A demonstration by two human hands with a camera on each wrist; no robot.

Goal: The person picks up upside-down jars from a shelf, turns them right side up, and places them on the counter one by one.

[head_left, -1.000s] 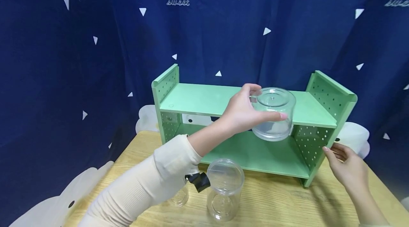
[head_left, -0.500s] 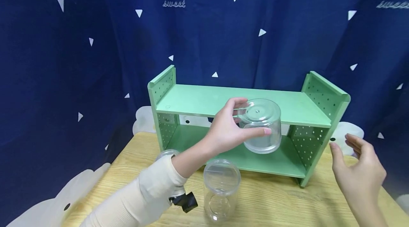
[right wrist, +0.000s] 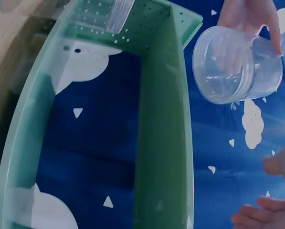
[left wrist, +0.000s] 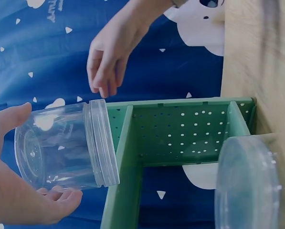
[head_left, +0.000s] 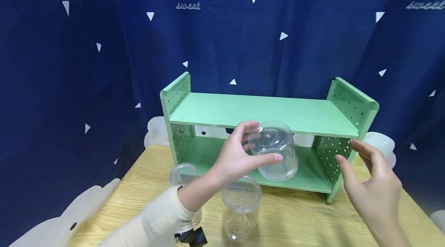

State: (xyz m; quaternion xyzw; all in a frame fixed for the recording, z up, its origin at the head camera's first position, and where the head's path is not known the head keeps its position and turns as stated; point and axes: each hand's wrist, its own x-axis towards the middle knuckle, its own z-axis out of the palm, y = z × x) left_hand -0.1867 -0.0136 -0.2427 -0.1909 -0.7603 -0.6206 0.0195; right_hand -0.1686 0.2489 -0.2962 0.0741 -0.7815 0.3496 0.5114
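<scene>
My left hand (head_left: 236, 156) grips a clear plastic jar (head_left: 279, 164) from its left side, thumb in front and fingers behind. The jar is upside down, its ridged, wider end pointing toward the table, and it hangs in front of the green shelf (head_left: 229, 110). In the left wrist view the same jar (left wrist: 66, 148) looks see-through, with nothing inside. My right hand (head_left: 373, 189) hovers by the shelf's right end, fingers loosely bent and thumb apart, holding nothing. The right wrist view catches part of that right hand (right wrist: 271, 210) at the lower right.
Below my left forearm a tall clear jar (head_left: 240, 220) stands on the wooden table (head_left: 288, 224). Another clear jar (head_left: 182, 173) is to its left, partly hidden by the arm. The two-tier shelf has perforated side panels (head_left: 351, 104). A blue curtain (head_left: 222, 38) hangs behind.
My left hand has brought the jar down and left, from over the upper board to in front of the shelf. The right hand has left the right side panel and shifted nearer since.
</scene>
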